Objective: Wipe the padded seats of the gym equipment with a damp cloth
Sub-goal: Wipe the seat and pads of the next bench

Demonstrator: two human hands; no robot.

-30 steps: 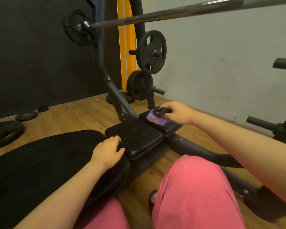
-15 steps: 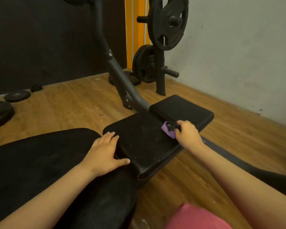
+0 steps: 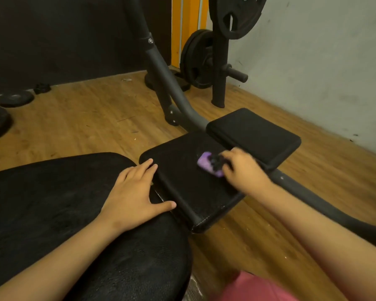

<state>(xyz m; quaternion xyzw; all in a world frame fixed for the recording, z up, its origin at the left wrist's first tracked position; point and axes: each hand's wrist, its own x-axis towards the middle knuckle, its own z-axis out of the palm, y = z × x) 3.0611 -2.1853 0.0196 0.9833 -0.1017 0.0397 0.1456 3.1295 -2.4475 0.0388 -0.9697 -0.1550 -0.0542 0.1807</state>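
My right hand (image 3: 242, 170) grips a small purple cloth (image 3: 206, 162) with a dark patch and presses it on the black middle seat pad (image 3: 182, 181) of the bench. A smaller black pad (image 3: 254, 133) lies just beyond it, to the right. My left hand (image 3: 135, 192) rests flat with spread fingers on the near end of the large black back pad (image 3: 52, 203), its fingertips touching the middle pad's edge.
A grey curved frame tube (image 3: 161, 68) rises behind the pads. Black weight plates (image 3: 199, 58) hang on a post near the white wall. Loose plates (image 3: 14, 98) lie on the wooden floor at left. A frame bar (image 3: 313, 198) runs under my right forearm. My pink-clad knee (image 3: 254, 287) shows at the bottom.
My right hand has drawn the cloth from the small far pad onto the middle pad, sliding it leftward. My left hand flattened out. The view tilted down and closer.
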